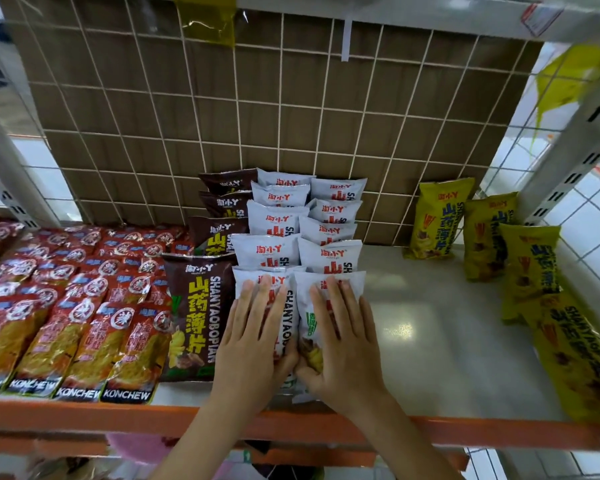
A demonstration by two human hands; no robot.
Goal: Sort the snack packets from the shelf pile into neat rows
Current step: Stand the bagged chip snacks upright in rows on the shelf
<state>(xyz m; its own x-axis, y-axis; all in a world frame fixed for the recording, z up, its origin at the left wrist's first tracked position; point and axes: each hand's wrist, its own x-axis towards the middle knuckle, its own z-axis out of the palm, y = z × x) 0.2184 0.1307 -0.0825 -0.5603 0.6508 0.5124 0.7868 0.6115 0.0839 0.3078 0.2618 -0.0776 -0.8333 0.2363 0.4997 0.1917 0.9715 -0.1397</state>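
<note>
The person's left hand (253,332) lies flat on the front white packet (267,282) of the left white row, its fingers straight and spread, pressing and not grasping. The right hand (340,336) lies the same way on the front white packet of the right row (352,284), fingers straight, nothing clenched. The two thumbs meet between these packets, near the orange front edge (84,415) of the shelf (430,323). Behind the hands the white packets (329,252) stand in two rows, overlapping one another, back to the wire grid (291,116). Just beside them on the left is a row of brown packets (196,317), and further left many red packets (70,306) lie in rows. Well apart on the right, yellow packets (530,268) lie in a loose line along the side of the shelf
</note>
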